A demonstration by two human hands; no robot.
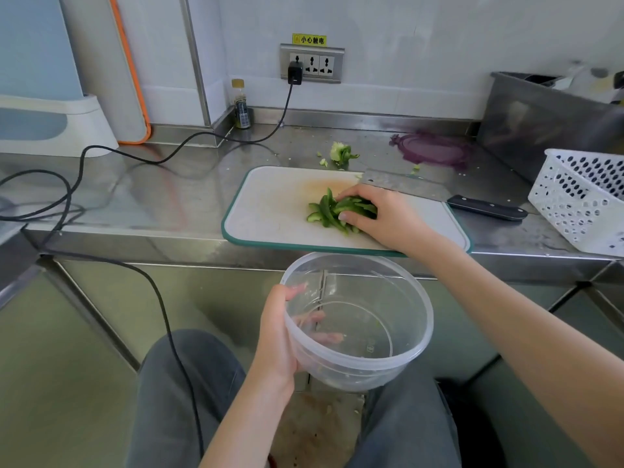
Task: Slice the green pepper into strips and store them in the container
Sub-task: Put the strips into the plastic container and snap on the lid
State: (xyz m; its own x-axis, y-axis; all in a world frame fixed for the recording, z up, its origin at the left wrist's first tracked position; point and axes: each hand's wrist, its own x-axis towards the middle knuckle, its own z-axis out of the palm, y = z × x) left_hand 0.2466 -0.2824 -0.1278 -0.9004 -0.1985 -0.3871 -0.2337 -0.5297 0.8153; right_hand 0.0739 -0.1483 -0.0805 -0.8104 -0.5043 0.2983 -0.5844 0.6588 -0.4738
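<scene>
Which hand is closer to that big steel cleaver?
Right. The right hand gathers pepper strips just before the steel cleaver; the left hand holds the clear container below the counter edge.

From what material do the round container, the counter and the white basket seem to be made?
The container looks like clear, glossy plastic: the left hand's fingers show through its wall. The counter appears to be brushed stainless steel, grey with soft reflections. The white basket is probably moulded plastic, perforated with round holes.
</scene>
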